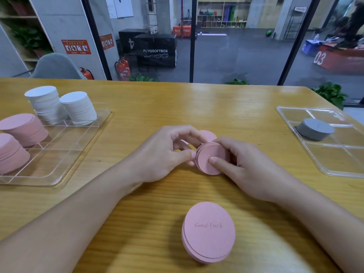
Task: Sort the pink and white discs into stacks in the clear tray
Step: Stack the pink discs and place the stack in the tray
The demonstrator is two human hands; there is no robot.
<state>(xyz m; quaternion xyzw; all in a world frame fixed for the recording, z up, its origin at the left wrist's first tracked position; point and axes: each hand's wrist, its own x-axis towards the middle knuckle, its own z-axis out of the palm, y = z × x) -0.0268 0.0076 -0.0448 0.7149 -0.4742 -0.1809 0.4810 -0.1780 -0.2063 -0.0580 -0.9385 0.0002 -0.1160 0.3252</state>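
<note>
At frame centre, your right hand [244,164] pinched a tilted pink bundle [211,158], thumb on its face; your left hand [165,152] curled against its edge. The left tray [59,166] held two pink stacks [23,129] and two white stacks [78,107].

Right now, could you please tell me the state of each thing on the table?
Left hand: pinches the held pink discs' edge.
Right hand: grips them, thumb on top.
Held pink discs: tilted, off the table.
"Good Luck" pink disc pile: loose on the table.
Left clear tray: two white, two pink stacks.
Right clear tray: one grey stack.
</note>
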